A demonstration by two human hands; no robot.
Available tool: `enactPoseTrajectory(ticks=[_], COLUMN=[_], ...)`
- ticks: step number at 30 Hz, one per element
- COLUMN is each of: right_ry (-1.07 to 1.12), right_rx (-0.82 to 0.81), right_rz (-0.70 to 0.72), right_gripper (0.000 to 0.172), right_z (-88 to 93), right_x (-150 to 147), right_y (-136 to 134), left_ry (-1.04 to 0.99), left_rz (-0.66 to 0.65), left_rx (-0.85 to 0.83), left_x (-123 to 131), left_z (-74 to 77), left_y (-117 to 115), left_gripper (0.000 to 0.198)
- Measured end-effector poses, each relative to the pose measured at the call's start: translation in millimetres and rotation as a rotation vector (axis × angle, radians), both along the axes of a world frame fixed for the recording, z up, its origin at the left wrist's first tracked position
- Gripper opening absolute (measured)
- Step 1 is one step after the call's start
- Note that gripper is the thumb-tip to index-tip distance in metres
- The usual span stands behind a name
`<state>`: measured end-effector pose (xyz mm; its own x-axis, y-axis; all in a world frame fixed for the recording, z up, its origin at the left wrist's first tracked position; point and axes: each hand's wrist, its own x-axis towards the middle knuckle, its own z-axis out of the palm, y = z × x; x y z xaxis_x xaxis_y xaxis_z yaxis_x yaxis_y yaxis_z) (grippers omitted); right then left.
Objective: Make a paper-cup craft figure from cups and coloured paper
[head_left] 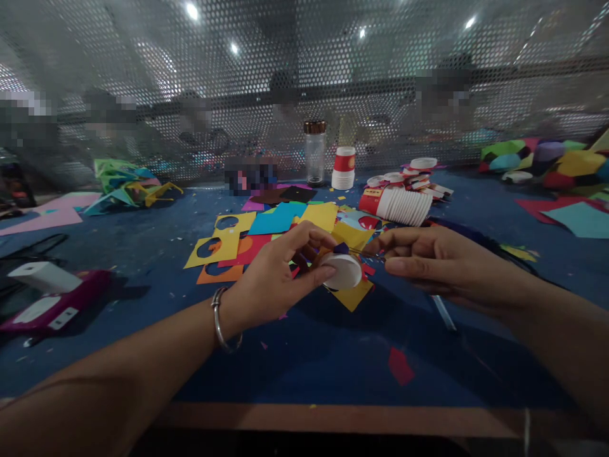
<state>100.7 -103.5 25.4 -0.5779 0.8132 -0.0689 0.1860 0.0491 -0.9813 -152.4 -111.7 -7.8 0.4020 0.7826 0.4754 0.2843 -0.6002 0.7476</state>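
The left hand [280,273] grips a white round piece [349,273] above the middle of a blue counter [309,374]. The right hand [438,263], just beside it, has its fingers pinched; what they hold is unclear. Behind, nested paper cups [404,206] lie sideways; an upright cup stack [344,168] stands near a lidded clear bottle [314,155].

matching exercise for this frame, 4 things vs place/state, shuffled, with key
1. White round piece
2. Clear jar
3. Long stack of paper cups
4. Magenta box

A. Lying on its side
B. Near the picture's left edge, under a white adapter
C. Held by the left hand
D. Upright, with a brown lid

Pairs: 1-C, 2-D, 3-A, 4-B
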Motion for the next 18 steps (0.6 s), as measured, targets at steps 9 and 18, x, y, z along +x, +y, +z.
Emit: enactPoseTrajectory(ticks=[9, 18], right_ry=[-0.031, -0.023], right_rx=[0.016, 0.022], right_rz=[0.013, 0.028], right_gripper=[0.039, 0.039], right_z=[-1.8, -3.5], right_x=[-0.6, -0.1], right_y=[-0.1, 0.1], left_ry=[0.012, 0.011], left_rz=[-0.029, -0.063], left_rx=[0.021, 0.0], left_x=[0.0, 1.2], left_z=[-3.4, -0.9], left_y=[-0.6, -3.0], left_gripper=[0.019, 0.02])
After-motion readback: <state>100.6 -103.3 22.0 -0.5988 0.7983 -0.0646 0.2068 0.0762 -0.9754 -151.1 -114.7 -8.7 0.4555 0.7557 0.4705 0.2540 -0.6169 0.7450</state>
